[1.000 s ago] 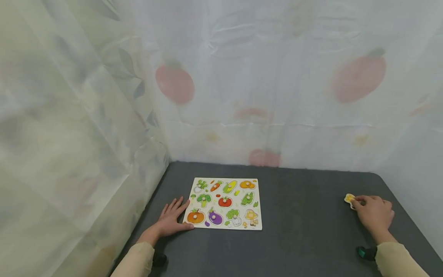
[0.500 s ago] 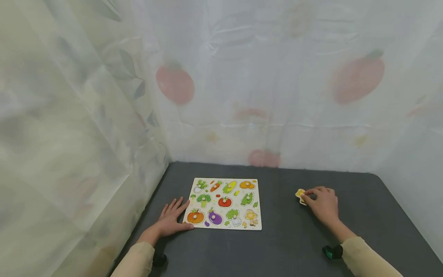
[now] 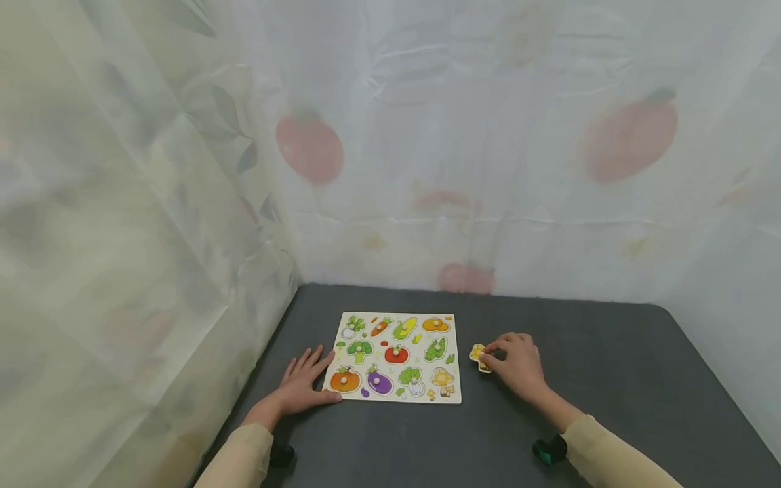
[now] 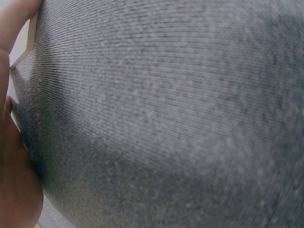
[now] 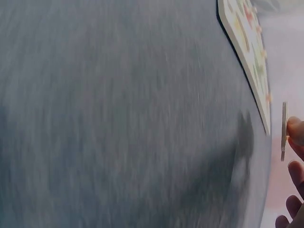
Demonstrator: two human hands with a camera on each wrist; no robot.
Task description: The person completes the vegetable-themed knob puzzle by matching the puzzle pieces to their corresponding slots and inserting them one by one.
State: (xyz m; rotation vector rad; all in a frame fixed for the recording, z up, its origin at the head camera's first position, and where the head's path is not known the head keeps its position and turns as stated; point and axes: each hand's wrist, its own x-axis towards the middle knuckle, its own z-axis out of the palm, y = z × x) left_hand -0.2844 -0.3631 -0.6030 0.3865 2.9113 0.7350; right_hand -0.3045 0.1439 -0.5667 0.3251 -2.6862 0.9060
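Note:
A vegetable puzzle board lies on the dark table, with knobbed pieces such as a pumpkin, an eggplant and a tomato in it. Fingers spread, my left hand rests at the board's left edge, thumb at the near corner. My right hand pinches a yellow mushroom puzzle piece just right of the board. In the right wrist view the piece appears edge-on, raised above the table, its shadow below. A mushroom shape without a visible knob shows in the board's near right corner.
The dark grey table extends right of the board. A pale curtain with fruit prints hangs behind it, and another sheet runs along the left side. Black bands sit at both wrists.
My right hand has carried the mushroom piece leftward from the table's right side to beside the board. The left hand and the board stay in place.

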